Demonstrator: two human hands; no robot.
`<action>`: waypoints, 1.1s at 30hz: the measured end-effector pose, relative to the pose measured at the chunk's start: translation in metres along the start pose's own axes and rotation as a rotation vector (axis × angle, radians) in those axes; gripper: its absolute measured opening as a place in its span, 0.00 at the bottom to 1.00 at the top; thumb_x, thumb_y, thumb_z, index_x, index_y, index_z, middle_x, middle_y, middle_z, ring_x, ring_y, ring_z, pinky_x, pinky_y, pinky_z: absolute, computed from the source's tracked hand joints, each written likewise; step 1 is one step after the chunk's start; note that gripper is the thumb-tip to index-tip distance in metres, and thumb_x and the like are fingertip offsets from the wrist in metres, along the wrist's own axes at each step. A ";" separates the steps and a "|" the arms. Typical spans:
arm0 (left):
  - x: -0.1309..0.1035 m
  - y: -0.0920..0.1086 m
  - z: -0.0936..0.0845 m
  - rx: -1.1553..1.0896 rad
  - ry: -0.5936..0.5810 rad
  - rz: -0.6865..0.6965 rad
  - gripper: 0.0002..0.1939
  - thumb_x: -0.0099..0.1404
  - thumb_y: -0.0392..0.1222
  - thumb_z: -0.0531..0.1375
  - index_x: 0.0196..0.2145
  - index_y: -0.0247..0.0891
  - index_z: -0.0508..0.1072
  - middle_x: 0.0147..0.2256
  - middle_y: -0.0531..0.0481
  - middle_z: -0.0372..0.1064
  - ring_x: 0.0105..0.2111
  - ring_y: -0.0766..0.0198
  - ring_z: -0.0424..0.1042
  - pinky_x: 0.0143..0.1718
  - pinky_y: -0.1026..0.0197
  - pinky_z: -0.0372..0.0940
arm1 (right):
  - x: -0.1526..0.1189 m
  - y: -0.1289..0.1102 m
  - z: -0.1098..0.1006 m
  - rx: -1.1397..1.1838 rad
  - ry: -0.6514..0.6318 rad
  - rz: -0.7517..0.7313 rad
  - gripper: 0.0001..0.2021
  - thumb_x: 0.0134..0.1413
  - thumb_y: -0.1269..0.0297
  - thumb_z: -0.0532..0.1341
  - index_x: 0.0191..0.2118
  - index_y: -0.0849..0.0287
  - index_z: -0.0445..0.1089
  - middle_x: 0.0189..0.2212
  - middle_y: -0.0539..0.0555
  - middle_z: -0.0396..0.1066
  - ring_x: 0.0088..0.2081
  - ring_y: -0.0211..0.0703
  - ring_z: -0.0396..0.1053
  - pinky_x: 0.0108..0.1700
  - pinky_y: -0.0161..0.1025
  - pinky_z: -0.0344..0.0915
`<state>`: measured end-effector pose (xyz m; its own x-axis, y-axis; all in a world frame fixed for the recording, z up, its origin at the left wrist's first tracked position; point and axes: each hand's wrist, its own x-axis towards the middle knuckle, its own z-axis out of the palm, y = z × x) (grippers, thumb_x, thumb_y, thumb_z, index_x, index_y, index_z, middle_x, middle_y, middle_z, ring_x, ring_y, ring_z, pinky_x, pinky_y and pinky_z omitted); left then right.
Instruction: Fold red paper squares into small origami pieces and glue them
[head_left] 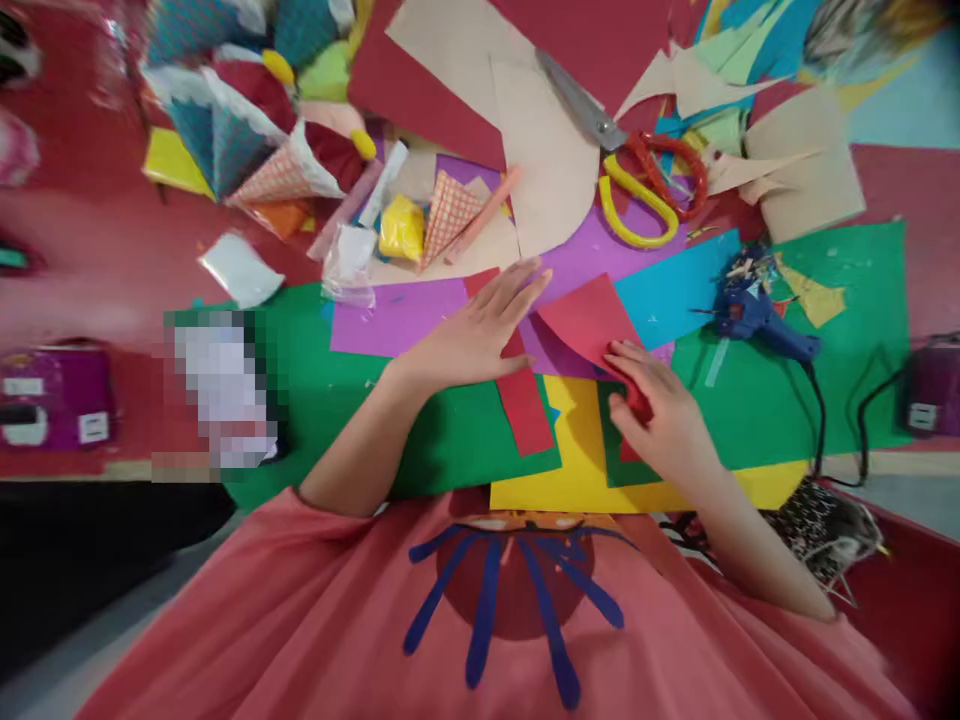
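My left hand lies flat with its fingers stretched out, over a red strip on the layered sheets. The thumb sits at the strip's edge. My right hand is closed on a red foam or paper sheet, whose near part curls up into the fingers. The sheet's far part spreads across a purple sheet and meets a blue sheet. Under the strip are green sheets and a yellow sheet. What lies beneath the right palm is partly hidden.
Large scissors with red and yellow handles lie beyond the hands on beige sheets. A blue glue gun with a black cord is at right. Fabric cones pile up at far left; a blurred-out phone-like object lies at left.
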<state>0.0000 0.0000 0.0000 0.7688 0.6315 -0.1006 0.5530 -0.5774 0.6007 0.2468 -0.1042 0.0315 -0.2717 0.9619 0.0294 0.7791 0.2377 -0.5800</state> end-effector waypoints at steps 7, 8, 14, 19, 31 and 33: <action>-0.021 -0.015 -0.013 -0.018 -0.017 -0.001 0.42 0.66 0.54 0.57 0.69 0.40 0.40 0.70 0.37 0.34 0.70 0.46 0.34 0.67 0.38 0.43 | 0.012 0.004 -0.033 0.038 0.249 0.115 0.14 0.64 0.66 0.53 0.51 0.51 0.72 0.48 0.54 0.77 0.49 0.47 0.75 0.48 0.45 0.74; -0.023 -0.016 -0.014 -0.015 -0.006 0.002 0.42 0.65 0.55 0.57 0.68 0.40 0.42 0.70 0.38 0.36 0.70 0.46 0.36 0.67 0.38 0.44 | 0.015 0.003 -0.034 0.017 0.258 0.051 0.15 0.64 0.67 0.53 0.53 0.50 0.70 0.50 0.54 0.75 0.51 0.48 0.74 0.50 0.47 0.73; -0.020 -0.010 -0.014 -0.030 0.335 0.051 0.37 0.67 0.58 0.54 0.67 0.43 0.47 0.66 0.38 0.49 0.66 0.53 0.54 0.63 0.44 0.58 | 0.031 -0.003 -0.024 -0.171 0.052 -0.353 0.21 0.61 0.71 0.56 0.58 0.48 0.65 0.59 0.54 0.67 0.64 0.53 0.60 0.65 0.62 0.54; -0.023 -0.007 -0.017 0.161 0.290 0.177 0.16 0.72 0.45 0.48 0.49 0.54 0.74 0.57 0.52 0.68 0.62 0.57 0.62 0.63 0.43 0.57 | 0.041 0.000 -0.019 -0.311 -0.018 -0.367 0.19 0.61 0.71 0.56 0.55 0.48 0.67 0.61 0.53 0.64 0.65 0.55 0.56 0.65 0.66 0.51; -0.021 0.007 0.002 0.282 0.291 0.405 0.13 0.70 0.34 0.51 0.45 0.39 0.74 0.45 0.46 0.77 0.46 0.61 0.76 0.51 0.53 0.69 | 0.031 0.028 -0.047 -0.480 0.058 -0.257 0.15 0.61 0.76 0.52 0.42 0.56 0.75 0.53 0.57 0.73 0.62 0.56 0.62 0.65 0.65 0.51; -0.018 0.012 0.000 0.245 0.227 0.419 0.13 0.70 0.36 0.51 0.44 0.38 0.75 0.44 0.46 0.78 0.45 0.60 0.76 0.50 0.53 0.68 | 0.029 0.019 -0.045 -0.438 0.052 -0.286 0.14 0.59 0.76 0.53 0.39 0.56 0.74 0.48 0.56 0.76 0.56 0.53 0.68 0.62 0.61 0.56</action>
<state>-0.0070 -0.0185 0.0088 0.8662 0.4009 0.2982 0.2931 -0.8910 0.3467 0.2794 -0.0661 0.0579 -0.4884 0.8532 0.1833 0.8442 0.5151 -0.1481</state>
